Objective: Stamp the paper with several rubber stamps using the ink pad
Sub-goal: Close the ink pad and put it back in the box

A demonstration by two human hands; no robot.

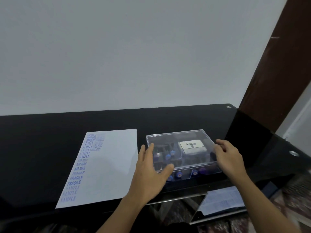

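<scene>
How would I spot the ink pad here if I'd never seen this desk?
On the black desk, right of the stamped paper, sits a clear plastic box between both hands. The ink pad lies inside toward the back: a white case marked "Artline", unlike the blue-capped stamps nearby.

Counts, head view:

- Hands: 2, left hand (150, 172) & right hand (229, 159).
- Clear plastic box (182, 152): 1, w/ 1 clear lid.
- Ink pad (191, 146), white, "Artline" label: 1, inside box.
- Rubber stamps (178, 174) w/ blue tops: approx 7 seen thru the plastic; exact no. can't tell, some blurred or behind left hand.
- Paper (111, 165): 1 sheet on bench (50, 140).
- Stamped lines on the sheet, left column: AMENDED x3, SAMPLE approx 5 up top, AIR MAIL x3, FRAGILE x3, SAMPLE x3 at bottom. 2nd short column beside top: FAX OUT x2 legible, rest too faint to count.
- Round metal fittings (294, 153) on bench: 2.
</scene>
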